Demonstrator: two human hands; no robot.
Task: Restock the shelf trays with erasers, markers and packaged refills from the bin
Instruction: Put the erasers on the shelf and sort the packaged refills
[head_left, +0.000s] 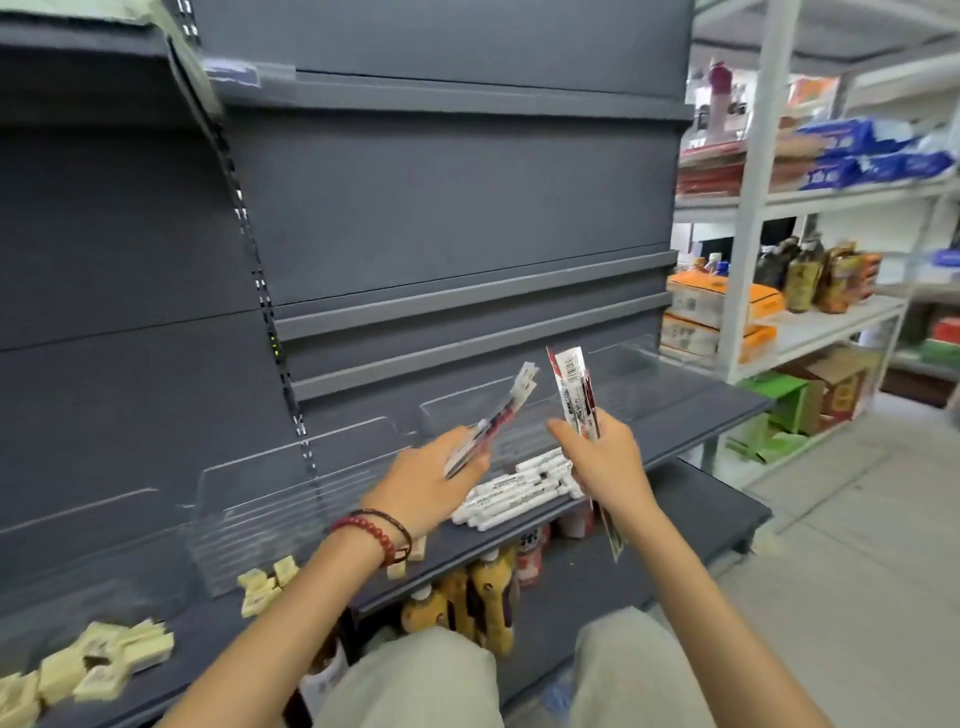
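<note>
Dark grey metal shelving (467, 208) fills the view, and a person crouches before a grey shelf (691, 415) fronted by clear plastic trays (260, 499). The left hand (426, 483), with red and dark bead bracelets (374, 535) at the wrist, is closed around a few slim refill packets (498, 415) that point toward 1 o'clock above the shelf. The right hand (597, 457) grips a second bundle of packaged refills (576, 395), held nearly upright, the thumb stretched out toward 10 o'clock and the packets' lower ends hanging below the palm. Between and just beyond the two hands, a pile of white markers (519, 493) lies on the shelf. Cream-coloured erasers (265, 582) sit loose on the shelf at 8 o'clock, with more erasers (93, 670) heaped near the bottom left corner. Bottles (483, 597) stand on the lower shelf beneath. At 3 o'clock, a white rack (753, 208) holds boxes, bottles and blue packages, blurred.
</note>
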